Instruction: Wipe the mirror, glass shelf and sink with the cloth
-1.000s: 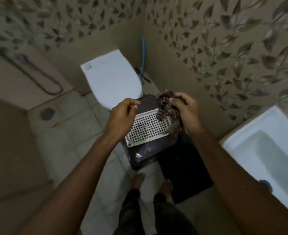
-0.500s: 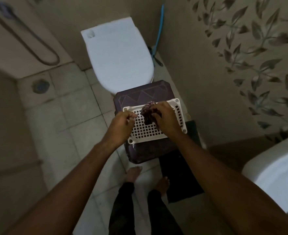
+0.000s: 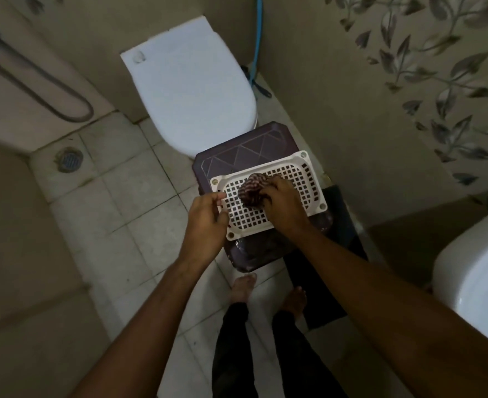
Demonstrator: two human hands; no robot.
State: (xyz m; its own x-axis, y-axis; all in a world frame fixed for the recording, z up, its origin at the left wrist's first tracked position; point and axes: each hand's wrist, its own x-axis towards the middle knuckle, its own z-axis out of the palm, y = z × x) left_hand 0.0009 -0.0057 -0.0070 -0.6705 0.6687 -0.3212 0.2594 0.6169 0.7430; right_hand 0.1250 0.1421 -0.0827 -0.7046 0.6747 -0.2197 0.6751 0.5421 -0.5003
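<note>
Both hands over the white tray: our right hand (image 3: 283,203) grips the bunched striped cloth (image 3: 250,190); our left hand (image 3: 208,222) has its fingers curled at the tray's near-left rim.

The cloth sits on the perforated white tray (image 3: 308,179), which lies across a dark stool (image 3: 228,156) just in front of the closed toilet (image 3: 194,90). Whether our left hand pinches the rim or only rests against it, we cannot tell. The relation that matters for the coming move: the sink (image 3: 478,282) lies to our right, well apart from the cloth, and on the side of the hand that already holds it. We judge that the right arm is the better placed to carry the cloth across. Neither mirror nor glass shelf is in view, and the bundle shows no clear long axis.
</note>
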